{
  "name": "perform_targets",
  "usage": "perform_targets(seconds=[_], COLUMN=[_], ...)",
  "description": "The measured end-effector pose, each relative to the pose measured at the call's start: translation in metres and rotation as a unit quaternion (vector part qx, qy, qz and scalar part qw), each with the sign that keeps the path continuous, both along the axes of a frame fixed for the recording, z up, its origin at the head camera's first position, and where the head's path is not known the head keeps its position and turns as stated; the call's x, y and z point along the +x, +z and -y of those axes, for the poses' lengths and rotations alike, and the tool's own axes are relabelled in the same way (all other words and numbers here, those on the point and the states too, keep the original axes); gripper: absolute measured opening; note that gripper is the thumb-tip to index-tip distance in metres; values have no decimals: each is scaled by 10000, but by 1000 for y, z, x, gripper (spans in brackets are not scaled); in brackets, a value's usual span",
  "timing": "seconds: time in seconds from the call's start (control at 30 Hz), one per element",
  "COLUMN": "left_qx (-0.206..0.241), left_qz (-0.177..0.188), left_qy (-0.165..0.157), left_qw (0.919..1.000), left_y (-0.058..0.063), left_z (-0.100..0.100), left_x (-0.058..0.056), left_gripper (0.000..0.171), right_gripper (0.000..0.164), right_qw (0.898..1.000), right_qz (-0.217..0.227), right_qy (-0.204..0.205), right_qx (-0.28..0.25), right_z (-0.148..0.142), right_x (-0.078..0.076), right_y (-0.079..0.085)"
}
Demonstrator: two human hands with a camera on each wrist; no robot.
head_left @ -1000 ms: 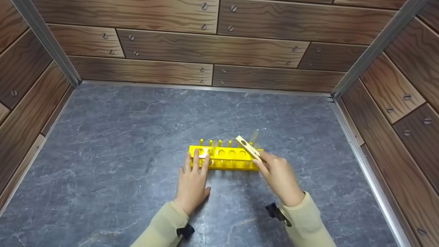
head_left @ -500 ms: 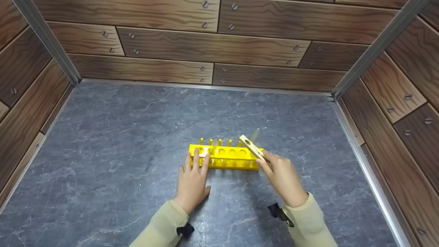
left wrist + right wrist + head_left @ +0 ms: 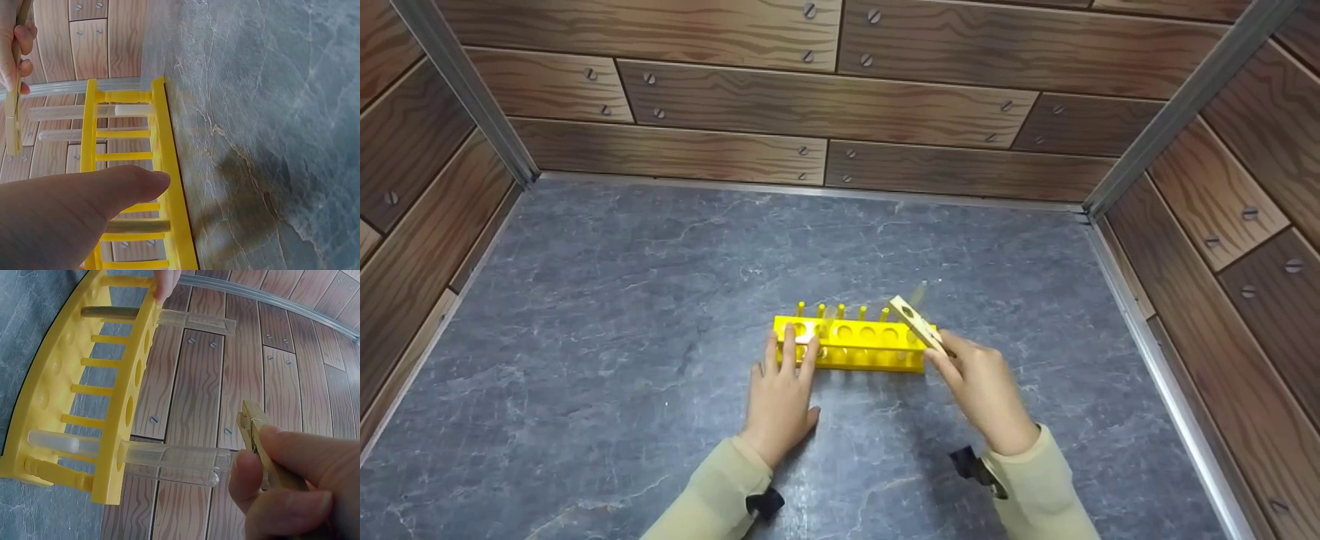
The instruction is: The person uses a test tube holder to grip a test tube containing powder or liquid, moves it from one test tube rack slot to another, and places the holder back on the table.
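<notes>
A yellow test tube rack (image 3: pixel 877 366) stands on the tabletop. My left hand (image 3: pixel 780 409) rests straight fingers on the left end of its top. In my right hand (image 3: pixel 982 386), a wooden test tube clamp (image 3: pixel 916 324) is gripped, tilted over the rack's right end. The right wrist view shows the clamp's tip (image 3: pixel 250 413) apart from the nearby test tube (image 3: pixel 169 454), which stands in the end hole with white contents at its bottom. Beside it, another clear tube (image 3: pixel 188 477) has its rounded end up. Near my left fingers stands a tube (image 3: pixel 197 322) with dark contents.
Several upright pegs (image 3: pixel 862 313) line the rack's far side. Wood-patterned panels (image 3: pixel 735 97) close off the back and both sides of the grey marbled tabletop (image 3: pixel 622 300). A metal strip (image 3: pixel 885 196) runs along the rear edge.
My right hand has shifted slightly to the right with the clamp, uncovering more of the rack's right end. The left hand and the rack have stayed put.
</notes>
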State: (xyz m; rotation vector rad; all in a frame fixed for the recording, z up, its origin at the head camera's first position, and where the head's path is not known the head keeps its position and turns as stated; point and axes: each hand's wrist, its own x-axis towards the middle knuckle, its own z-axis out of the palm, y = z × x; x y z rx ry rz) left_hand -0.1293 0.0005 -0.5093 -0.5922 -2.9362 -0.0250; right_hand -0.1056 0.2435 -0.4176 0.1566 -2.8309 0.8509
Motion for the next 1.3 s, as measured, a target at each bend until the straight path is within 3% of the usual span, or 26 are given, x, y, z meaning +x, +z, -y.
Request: perform_targets(seconds=[0.27, 0.53, 0.73, 1.3], left_qx=[14, 85, 42, 68], left_qz=[37, -191, -88, 48], left_qy=[-4, -70, -37, -1], left_qw=[10000, 9998, 9999, 10000], left_y=[0, -1, -1, 1], left_z=[0, 0, 0, 0], left_x=[0, 0, 0, 0], left_gripper=[102, 101, 101, 101], right_gripper=[14, 13, 10, 20], right_qw=[9999, 9999, 9999, 9992], right_qz=[-89, -36, 38, 123], right_qy=[-67, -123, -142, -235], right_qx=[48, 3, -67, -294], right_z=[-4, -6, -7, -13], right_x=[2, 3, 3, 4], right_y=[0, 1, 1, 0])
